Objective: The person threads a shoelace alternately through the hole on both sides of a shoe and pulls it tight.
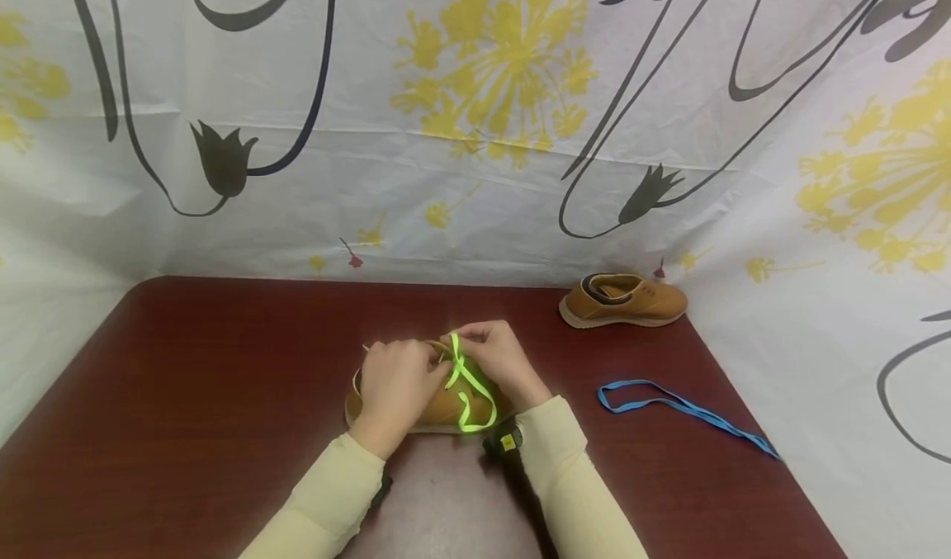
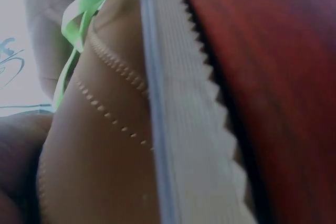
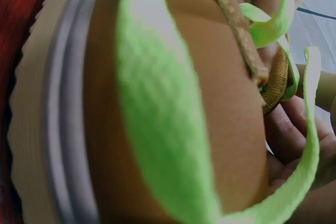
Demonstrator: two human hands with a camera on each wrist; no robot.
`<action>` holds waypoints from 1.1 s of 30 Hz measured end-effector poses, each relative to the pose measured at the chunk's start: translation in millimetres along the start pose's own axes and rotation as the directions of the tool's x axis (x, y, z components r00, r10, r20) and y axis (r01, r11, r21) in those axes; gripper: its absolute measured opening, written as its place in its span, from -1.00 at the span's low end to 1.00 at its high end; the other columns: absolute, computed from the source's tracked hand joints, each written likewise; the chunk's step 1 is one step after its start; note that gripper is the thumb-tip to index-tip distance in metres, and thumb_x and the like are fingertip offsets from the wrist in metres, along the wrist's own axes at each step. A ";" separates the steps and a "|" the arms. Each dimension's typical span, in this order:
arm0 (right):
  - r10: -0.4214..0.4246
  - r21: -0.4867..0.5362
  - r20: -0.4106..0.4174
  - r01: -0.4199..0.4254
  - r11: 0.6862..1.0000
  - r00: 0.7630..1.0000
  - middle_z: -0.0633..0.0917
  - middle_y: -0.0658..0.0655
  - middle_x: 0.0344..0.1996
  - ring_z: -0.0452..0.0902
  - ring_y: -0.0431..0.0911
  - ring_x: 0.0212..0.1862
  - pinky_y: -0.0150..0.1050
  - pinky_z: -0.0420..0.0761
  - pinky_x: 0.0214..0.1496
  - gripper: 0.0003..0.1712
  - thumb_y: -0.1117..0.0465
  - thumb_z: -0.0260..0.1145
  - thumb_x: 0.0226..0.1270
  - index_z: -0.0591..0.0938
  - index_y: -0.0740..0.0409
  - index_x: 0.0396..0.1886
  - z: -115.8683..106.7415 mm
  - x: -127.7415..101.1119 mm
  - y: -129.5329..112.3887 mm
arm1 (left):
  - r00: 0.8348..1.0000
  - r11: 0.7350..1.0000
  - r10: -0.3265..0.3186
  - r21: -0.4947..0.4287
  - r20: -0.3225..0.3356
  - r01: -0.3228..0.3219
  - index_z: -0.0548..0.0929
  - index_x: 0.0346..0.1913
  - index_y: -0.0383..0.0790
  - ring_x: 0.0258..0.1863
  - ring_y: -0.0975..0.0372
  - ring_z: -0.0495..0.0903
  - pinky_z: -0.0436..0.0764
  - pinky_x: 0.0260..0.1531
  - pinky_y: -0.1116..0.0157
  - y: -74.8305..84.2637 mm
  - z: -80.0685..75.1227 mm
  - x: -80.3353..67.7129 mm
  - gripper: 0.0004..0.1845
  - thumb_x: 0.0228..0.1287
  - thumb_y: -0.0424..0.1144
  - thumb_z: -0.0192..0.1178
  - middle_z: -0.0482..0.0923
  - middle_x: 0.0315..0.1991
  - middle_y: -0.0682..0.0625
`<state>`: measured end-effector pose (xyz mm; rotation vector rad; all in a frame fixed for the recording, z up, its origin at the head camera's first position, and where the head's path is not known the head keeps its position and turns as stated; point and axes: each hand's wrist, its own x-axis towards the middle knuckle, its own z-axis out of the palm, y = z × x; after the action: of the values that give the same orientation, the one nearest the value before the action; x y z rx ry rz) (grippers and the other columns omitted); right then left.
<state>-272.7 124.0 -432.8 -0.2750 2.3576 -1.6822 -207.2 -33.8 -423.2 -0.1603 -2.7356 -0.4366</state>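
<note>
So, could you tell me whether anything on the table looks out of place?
A blue lace lies loose on the table, in no shoe. The second shoe at the far edge shows no lace. Both hands work a green lace on the near shoe.

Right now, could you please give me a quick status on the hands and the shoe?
Left hand gripping tan leather shoe. Right hand pinching neon green lace. Nothing in the way.
</note>
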 end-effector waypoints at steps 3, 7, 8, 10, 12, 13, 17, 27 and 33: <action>-0.007 -0.010 0.019 0.007 1.000 1.000 0.83 0.16 -0.31 0.62 -0.26 -0.40 -0.41 0.55 -0.41 -0.83 0.22 0.43 0.33 0.83 0.24 -0.23 -0.1 -0.1 0.1 | 0.999 1.000 -0.009 -0.001 -0.043 0.008 0.72 -0.66 0.05 -0.68 0.17 0.55 0.47 -0.45 0.14 2.2 2.5 -1.5 -0.70 0.19 -0.02 0.42 0.51 -0.79 0.12; -0.020 0.008 0.054 0.019 1.000 0.998 0.81 0.09 -0.40 0.59 -0.26 -0.47 -0.42 0.53 -0.45 -0.79 0.18 0.42 0.34 0.82 0.26 -0.25 -2.5 -0.5 1.5 | 0.998 1.000 -0.010 -0.023 -0.068 0.008 0.68 -0.71 0.04 -0.70 0.19 0.51 0.48 -0.42 0.11 2.5 3.9 -1.7 -0.69 0.18 -0.13 0.39 0.52 -0.79 0.12; -0.023 0.015 0.067 0.022 1.000 0.998 0.81 0.07 -0.41 0.58 -0.26 -0.48 -0.42 0.53 -0.45 -0.78 0.16 0.42 0.35 0.82 0.25 -0.25 -3.6 -0.6 2.0 | 0.998 1.000 -0.011 -0.030 -0.064 0.009 0.67 -0.72 0.05 -0.70 0.21 0.50 0.49 -0.40 0.11 2.1 3.7 -1.5 -0.68 0.18 -0.15 0.37 0.50 -0.80 0.13; -0.029 0.018 0.097 0.027 0.999 0.995 0.80 0.03 -0.42 0.57 -0.27 -0.49 -0.42 0.52 -0.47 -0.75 0.11 0.40 0.38 0.82 0.23 -0.23 -6.4 -0.6 3.7 | 0.999 0.999 -0.010 -0.051 -0.043 0.008 0.63 -0.74 0.05 -0.70 0.23 0.48 0.52 -0.34 0.09 0.7 1.8 -1.0 -0.66 0.18 -0.20 0.33 0.46 -0.82 0.16; -0.040 0.004 0.128 0.040 0.999 0.991 0.80 0.02 -0.39 0.56 -0.27 -0.47 -0.43 0.51 -0.45 -0.74 0.08 0.39 0.39 0.82 0.19 -0.20 -10.0 -0.9 5.0 | 1.000 0.997 -0.006 -0.076 -0.009 0.005 0.64 -0.72 0.06 -0.69 0.26 0.47 0.54 -0.31 0.09 -1.1 -1.3 -0.4 -0.68 0.18 -0.22 0.30 0.43 -0.82 0.19; -0.045 -0.010 0.144 0.047 0.999 0.989 0.80 0.02 -0.37 0.57 -0.27 -0.44 -0.43 0.51 -0.43 -0.74 0.06 0.38 0.39 0.82 0.16 -0.18 -11.7 -1.0 5.8 | 1.000 0.996 -0.004 -0.094 0.007 0.004 0.66 -0.69 0.06 -0.66 0.27 0.49 0.54 -0.30 0.10 -2.1 -3.3 0.0 -0.71 0.17 -0.22 0.30 0.45 -0.80 0.22; -0.089 -0.085 0.193 0.107 0.991 0.977 0.82 0.03 -0.29 0.60 -0.27 -0.32 -0.42 0.52 -0.33 -0.74 0.05 0.38 0.39 0.82 0.12 -0.15 -18.6 -0.8 8.7 | 0.995 0.976 -0.014 -0.213 0.094 0.034 0.76 -0.55 0.02 -0.65 0.28 0.45 0.47 -0.46 0.23 -7.2 -12.1 2.5 -0.82 0.18 -0.23 0.31 0.53 -0.71 0.20; -0.142 -0.185 0.283 0.199 0.962 0.949 0.85 -0.03 -0.21 0.68 -0.29 -0.09 -0.40 0.59 -0.03 -0.78 0.03 0.43 0.33 0.84 -0.03 -0.12 -24.4 -1.1 15.1 | 0.960 0.901 -0.018 -0.411 0.281 0.137 0.77 -0.51 -0.06 -0.60 0.33 0.51 0.47 -0.50 0.34 -21.9 -29.1 7.0 -0.82 0.21 -0.28 0.26 0.65 -0.59 0.15; -0.192 -0.186 0.277 0.249 0.951 0.942 0.85 0.05 -0.19 0.70 -0.27 -0.11 -0.40 0.61 -0.07 -0.79 0.14 0.44 0.31 0.83 0.06 -0.11 -22.2 1.5 18.7 | 0.949 0.900 0.013 -0.418 0.314 0.126 0.77 -0.48 -0.07 -0.54 0.33 0.53 0.52 -0.40 0.31 -30.0 -42.1 9.5 -0.84 0.19 -0.29 0.24 0.69 -0.52 0.14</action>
<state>-281.0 149.6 -443.6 -0.7765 2.3823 -1.3712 -206.8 -75.2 -390.8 -0.2837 -2.9043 -1.1273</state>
